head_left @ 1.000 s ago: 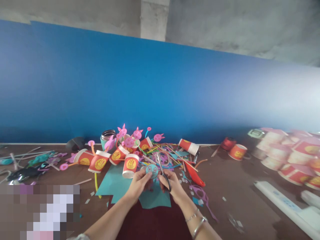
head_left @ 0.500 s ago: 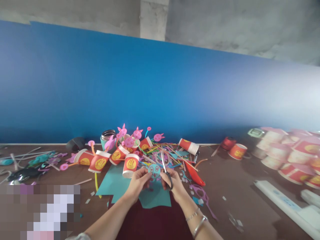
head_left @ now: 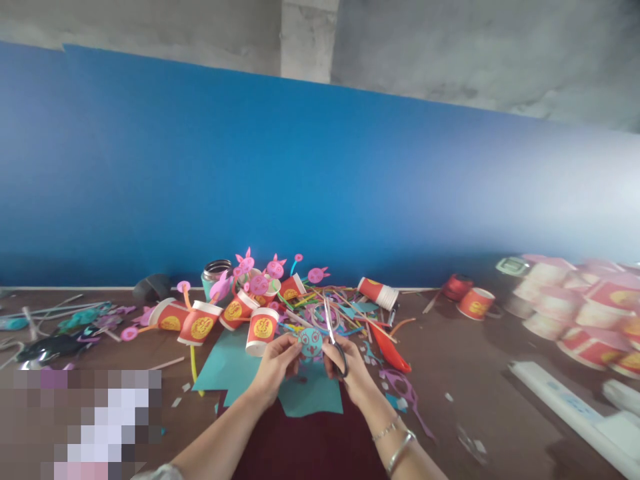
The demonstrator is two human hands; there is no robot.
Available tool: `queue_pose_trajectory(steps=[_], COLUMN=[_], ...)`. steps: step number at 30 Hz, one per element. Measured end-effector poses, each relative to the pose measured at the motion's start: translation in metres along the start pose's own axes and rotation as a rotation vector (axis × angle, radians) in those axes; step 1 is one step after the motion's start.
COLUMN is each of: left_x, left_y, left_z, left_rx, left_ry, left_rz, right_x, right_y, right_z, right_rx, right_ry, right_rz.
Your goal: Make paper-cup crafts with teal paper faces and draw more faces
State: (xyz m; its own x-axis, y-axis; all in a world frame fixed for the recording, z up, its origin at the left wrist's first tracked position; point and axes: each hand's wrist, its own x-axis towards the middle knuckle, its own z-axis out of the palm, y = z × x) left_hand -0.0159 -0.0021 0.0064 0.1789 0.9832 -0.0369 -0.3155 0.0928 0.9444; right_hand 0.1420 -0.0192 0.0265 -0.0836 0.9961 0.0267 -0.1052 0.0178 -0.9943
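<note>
My left hand [head_left: 276, 365] pinches a small round teal paper face [head_left: 310, 342] with drawn eyes, held up over the table. My right hand [head_left: 345, 365] grips a pair of scissors [head_left: 332, 333] by their dark handles, blades pointing up and away just right of the paper face. Both hands hover above a teal paper sheet [head_left: 235, 367] lying on the brown table [head_left: 475, 380].
Red paper cups [head_left: 262, 331] with yellow emblems, pink paper animal heads on sticks [head_left: 274, 268], coloured straws [head_left: 350, 310] and paper scraps crowd the table behind my hands. Stacked cups [head_left: 590, 313] stand at the right, a white box [head_left: 575, 410] near the right edge. A blue wall [head_left: 300, 173] rises behind.
The teal paper face has turned in my left hand and shifted slightly right. The scissors have swung more upright beside it.
</note>
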Motion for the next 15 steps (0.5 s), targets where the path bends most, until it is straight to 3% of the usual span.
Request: queue_pose_trajectory(steps=[8,15], left_x=[0.0008,0.0008], left_y=[-0.0018,0.0032], left_z=[-0.0013,0.0001], left_rx=[-0.029,0.041], left_ry=[-0.02,0.099], left_rz=[-0.037,0.008], right_x=[0.0018,0.0044], right_y=[0.0038,0.0064], right_z=[-0.0017,-0.0037], right_rx=[0.042,0.008], right_ry=[0.022,0.074], right_rz=[0.012,0.033])
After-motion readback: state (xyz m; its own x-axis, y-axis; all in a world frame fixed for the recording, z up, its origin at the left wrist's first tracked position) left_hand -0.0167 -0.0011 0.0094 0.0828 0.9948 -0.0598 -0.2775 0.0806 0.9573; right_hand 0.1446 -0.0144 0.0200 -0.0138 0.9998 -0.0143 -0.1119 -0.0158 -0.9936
